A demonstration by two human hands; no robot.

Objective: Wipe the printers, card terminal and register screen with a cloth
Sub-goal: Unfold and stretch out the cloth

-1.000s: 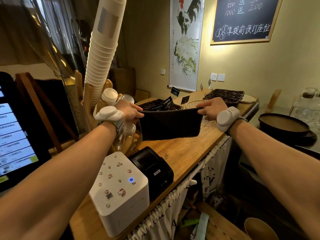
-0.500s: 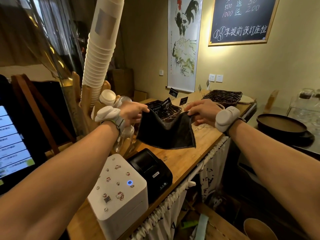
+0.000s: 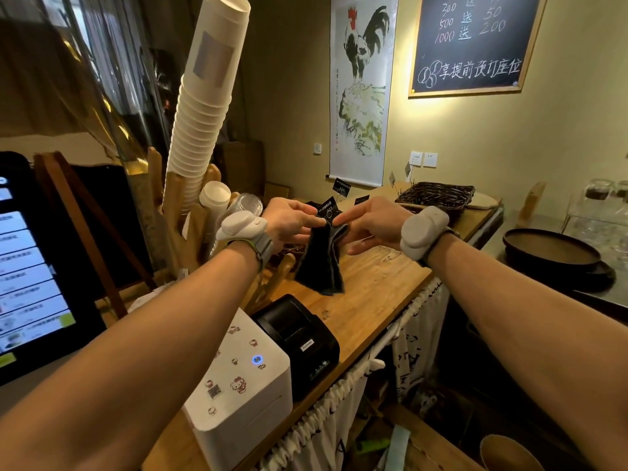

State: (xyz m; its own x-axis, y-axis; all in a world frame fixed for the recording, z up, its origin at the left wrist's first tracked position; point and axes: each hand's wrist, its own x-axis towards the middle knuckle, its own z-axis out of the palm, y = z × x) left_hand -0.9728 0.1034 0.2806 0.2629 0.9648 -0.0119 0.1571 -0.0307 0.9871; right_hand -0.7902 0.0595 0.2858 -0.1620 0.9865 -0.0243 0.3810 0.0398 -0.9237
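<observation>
A dark cloth (image 3: 321, 263) hangs folded in half above the wooden counter (image 3: 373, 290). My left hand (image 3: 289, 220) and my right hand (image 3: 370, 222) pinch its top corners together, fingertips almost touching. Below my left forearm stand a white printer (image 3: 244, 385) with cartoon stickers and a lit blue button, and a black receipt printer (image 3: 299, 338) beside it. The lit register screen (image 3: 30, 283) fills the far left edge. I cannot make out a card terminal.
A tall stack of white paper cups (image 3: 204, 100) leans in a wooden holder behind my left hand. Wicker baskets (image 3: 435, 195) and small black sign cards sit at the counter's far end. Dark round trays (image 3: 550, 256) lie to the right.
The cloth was stretched flat between my hands a second ago. My hands have come together and the cloth now hangs doubled over.
</observation>
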